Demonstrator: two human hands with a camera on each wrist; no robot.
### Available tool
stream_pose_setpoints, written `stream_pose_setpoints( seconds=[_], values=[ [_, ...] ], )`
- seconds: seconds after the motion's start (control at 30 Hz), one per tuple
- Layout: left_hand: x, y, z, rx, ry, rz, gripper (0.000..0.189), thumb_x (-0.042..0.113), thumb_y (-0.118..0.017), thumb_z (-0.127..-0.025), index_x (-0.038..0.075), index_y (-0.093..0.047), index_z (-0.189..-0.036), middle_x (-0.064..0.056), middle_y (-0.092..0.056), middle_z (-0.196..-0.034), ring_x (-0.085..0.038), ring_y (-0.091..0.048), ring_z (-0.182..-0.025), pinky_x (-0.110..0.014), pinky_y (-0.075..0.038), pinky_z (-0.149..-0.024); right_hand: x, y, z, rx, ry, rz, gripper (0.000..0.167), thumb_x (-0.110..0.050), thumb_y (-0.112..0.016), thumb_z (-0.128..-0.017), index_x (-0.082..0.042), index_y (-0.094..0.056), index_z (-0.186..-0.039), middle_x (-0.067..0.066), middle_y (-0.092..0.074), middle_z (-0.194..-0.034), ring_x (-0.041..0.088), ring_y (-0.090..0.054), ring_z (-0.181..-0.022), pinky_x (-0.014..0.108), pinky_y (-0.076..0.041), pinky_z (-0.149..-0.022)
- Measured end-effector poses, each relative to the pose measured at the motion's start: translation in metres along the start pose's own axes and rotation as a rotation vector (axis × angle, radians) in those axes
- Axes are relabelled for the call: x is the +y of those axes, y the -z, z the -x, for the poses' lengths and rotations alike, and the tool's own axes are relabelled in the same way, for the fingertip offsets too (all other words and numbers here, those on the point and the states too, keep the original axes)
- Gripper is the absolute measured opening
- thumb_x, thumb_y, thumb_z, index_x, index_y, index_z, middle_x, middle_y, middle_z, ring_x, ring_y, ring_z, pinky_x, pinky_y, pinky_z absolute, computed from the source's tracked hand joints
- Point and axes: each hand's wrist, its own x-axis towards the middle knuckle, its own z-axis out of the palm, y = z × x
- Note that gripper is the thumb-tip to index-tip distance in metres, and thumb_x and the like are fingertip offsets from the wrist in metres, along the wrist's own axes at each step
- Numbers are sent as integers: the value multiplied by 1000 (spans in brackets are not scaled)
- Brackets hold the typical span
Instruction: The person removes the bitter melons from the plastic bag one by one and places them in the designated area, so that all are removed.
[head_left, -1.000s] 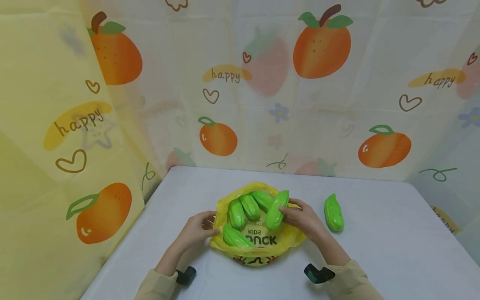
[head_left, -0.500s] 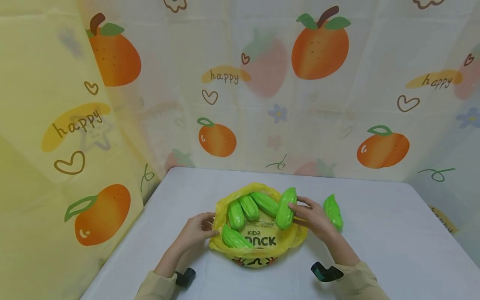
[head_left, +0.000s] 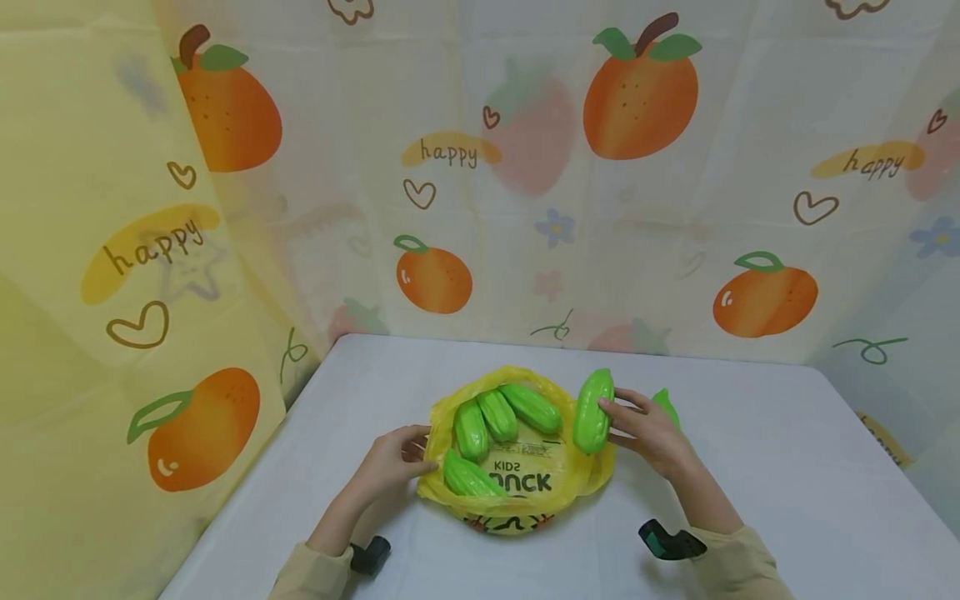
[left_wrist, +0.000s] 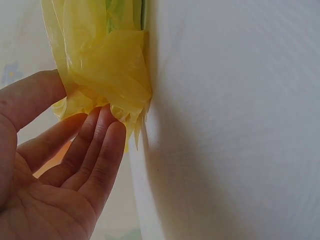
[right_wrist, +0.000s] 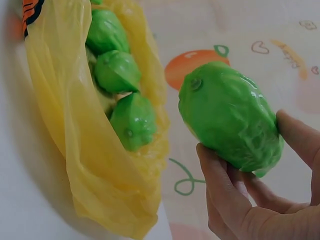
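The yellow bag point(head_left: 517, 502) was pinched by the left hand point(head_left: 393, 457); over its right rim, 1 green gourd point(head_left: 592, 414), pointing lengthwise forward, was grasped by the right hand point(head_left: 654, 433).

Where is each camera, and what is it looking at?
Head: worn on the person's head, facing forward and down at the yellow bag, white table and patterned backdrop; the left hand, right hand and sleeves show.
Left wrist: worn on that wrist, facing the bag's outer side; only the left hand shows.
Right wrist: worn on that wrist, facing the held green piece, bag and backdrop; only the right hand shows.
Shared: head and right wrist both show the held green piece.
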Motion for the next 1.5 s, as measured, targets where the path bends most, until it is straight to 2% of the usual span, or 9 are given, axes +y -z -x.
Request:
stream_pose_setpoints(
  seconds=[0.23, 0.43, 0.6, 0.8, 1.1, 1.27, 1.5],
  values=[
    [2, 0, 0, 3, 10, -6, 53, 20, -81, -74, 10, -61, -123, -1, -67, -104, -14, -62, -88, -32, -52, -78, -2, 9, 5, 25, 1, 10, 71, -35, -59, -94, 4, -27, -145, 22, -45, -136, 17, -61, -105, 40, -51, -91],
    [1, -1, 0, 5, -5, -4, 53, 19, -81, -74, 8, -61, -122, -2, -67, -103, -15, -63, -88, -33, -53, -77, -3, 16, 7, 49, -27, 47, 77, -40, -59, -92, 4, -26, -146, 24, -39, -141, 22, -57, -112, 40, -50, -93],
    [1, 0, 0, 6, 4, -2, 54, 18, -81, -74, 8, -61, -123, -2, -67, -103, -13, -62, -87, -32, -52, -77, -5, 23, 8, 59, -40, 67, 79, -43, -59, -92, 5, -26, -146, 24, -41, -139, 23, -56, -114, 40, -50, -93],
    [0, -1, 0, 7, 17, -5, 54, 17, -81, -73, 9, -61, -123, -1, -67, -103, -13, -62, -87, -31, -52, -76, -5, 31, 11, 65, -50, 84, 81, -44, -57, -92, 6, -24, -146, 24, -33, -144, 23, -53, -116, 38, -50, -94],
    [0, 0, 0, 2, 1, -4, 55, 19, -81, -73, 7, -61, -123, -3, -67, -105, -14, -62, -87, -31, -52, -76, -1, 47, 14, 83, -61, 124, 84, -45, -54, -94, 7, -16, -148, 29, -27, -147, 42, -38, -130, 41, -49, -94],
    [0, 0, 0, 1, -22, 0, 55, 20, -81, -73, 6, -61, -123, -4, -67, -105, -15, -63, -87, -32, -53, -76, -1, 54, 17, 90, -67, 137, 84, -46, -53, -94, 7, -16, -148, 28, -27, -147, 41, -38, -130, 40, -50, -94],
    [0, 0, 0, -4, -19, -7, 54, 19, -81, -74, 7, -61, -123, -3, -67, -104, -14, -62, -87, -31, -52, -77, 1, 67, 24, 89, -84, 145, 83, -45, -52, -95, 7, -15, -148, 29, -24, -148, 44, -32, -134, 44, -45, -98]
  ],
)
